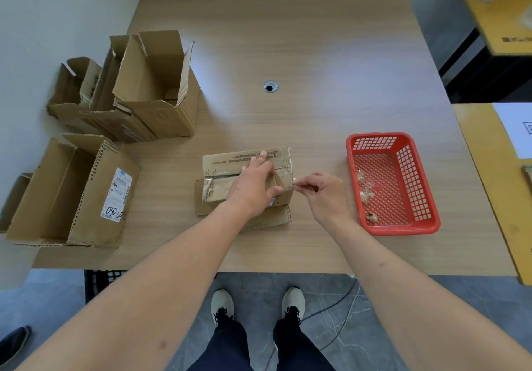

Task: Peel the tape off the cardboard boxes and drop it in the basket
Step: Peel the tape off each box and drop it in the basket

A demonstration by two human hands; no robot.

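Observation:
A small cardboard box [230,166] wrapped in clear tape [285,169] lies near the middle of the wooden table [316,54], on top of a flattened piece of cardboard. My left hand [253,186] rests on the box with straight fingers and holds it down. My right hand [322,195] pinches the tape's loose end at the box's right edge. The red plastic basket [426,221] stands just right of my right hand, with several crumpled tape scraps [365,186] in it.
Open cardboard boxes stand at the table's left: one tall box [161,111] at the back with others behind it, and one with a shipping label [86,198] at the front left. A cable hole [270,86] sits mid-table. A yellow surface [495,169] borders the right side.

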